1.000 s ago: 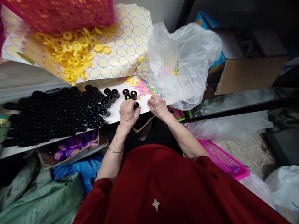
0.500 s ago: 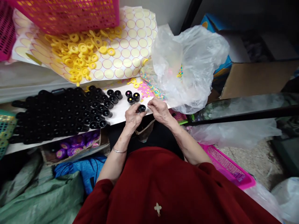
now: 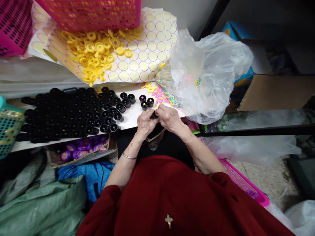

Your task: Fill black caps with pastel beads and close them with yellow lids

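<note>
My left hand (image 3: 145,123) is closed around a small round black plastic cup (image 3: 154,115) at the table's front edge. My right hand (image 3: 168,117) reaches over the cup's mouth with thumb and fingers pinched together; anything between those fingertips is too small or hidden to tell. Just behind stand three like black cups (image 3: 144,105) with a pink or yellow bead in each. Pink and mixed-colour beads (image 3: 165,95) lie scattered beyond my right hand, spreading from a clear plastic bag (image 3: 211,72). A large group of black cups (image 3: 66,114) stands to the left.
Yellow ring-shaped pieces (image 3: 98,54) are heaped on sheets of round stickers (image 3: 137,67), by a pink basket (image 3: 103,16). A green basket (image 3: 10,127) stands at the left. Below the tabletop is a box of purple items (image 3: 78,150). A cardboard box (image 3: 275,85) sits at right.
My right hand has moved left onto the black cup, so its fingers now cover most of the opening. The whole view has shifted slightly; the left hand still holds the cup.
</note>
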A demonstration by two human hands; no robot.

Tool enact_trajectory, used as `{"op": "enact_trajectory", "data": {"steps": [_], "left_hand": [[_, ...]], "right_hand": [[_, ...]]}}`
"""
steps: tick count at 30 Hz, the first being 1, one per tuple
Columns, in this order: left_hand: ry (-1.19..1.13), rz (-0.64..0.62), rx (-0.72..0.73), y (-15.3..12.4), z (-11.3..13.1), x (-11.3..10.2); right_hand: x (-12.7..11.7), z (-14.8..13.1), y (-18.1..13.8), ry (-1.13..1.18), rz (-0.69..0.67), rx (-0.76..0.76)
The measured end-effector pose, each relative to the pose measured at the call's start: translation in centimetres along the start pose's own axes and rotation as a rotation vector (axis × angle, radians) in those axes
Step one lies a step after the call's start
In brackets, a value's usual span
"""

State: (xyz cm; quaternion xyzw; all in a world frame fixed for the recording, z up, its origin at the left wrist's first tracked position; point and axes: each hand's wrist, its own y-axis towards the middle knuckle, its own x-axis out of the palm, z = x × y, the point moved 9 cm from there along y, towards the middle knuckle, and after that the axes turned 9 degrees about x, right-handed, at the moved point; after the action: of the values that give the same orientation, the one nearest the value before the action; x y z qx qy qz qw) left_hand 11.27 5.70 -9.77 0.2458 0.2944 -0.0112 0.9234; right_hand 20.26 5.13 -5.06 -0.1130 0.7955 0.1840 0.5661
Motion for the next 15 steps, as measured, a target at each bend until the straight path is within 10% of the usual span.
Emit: {"op": "enact_trajectory", "data": {"steps": [10,15], "left_hand": [[-0.019,0.032,0.072,0.0,0.6,-0.2],[-0.018,0.022,0.029,-0.2,0.1,0.0]], "right_hand": [[1.2,-2.0,0.8,-0.157,-0.159,-0.035],[0.7,0.7,0.7,0.201,-0.096,0.027]]}}
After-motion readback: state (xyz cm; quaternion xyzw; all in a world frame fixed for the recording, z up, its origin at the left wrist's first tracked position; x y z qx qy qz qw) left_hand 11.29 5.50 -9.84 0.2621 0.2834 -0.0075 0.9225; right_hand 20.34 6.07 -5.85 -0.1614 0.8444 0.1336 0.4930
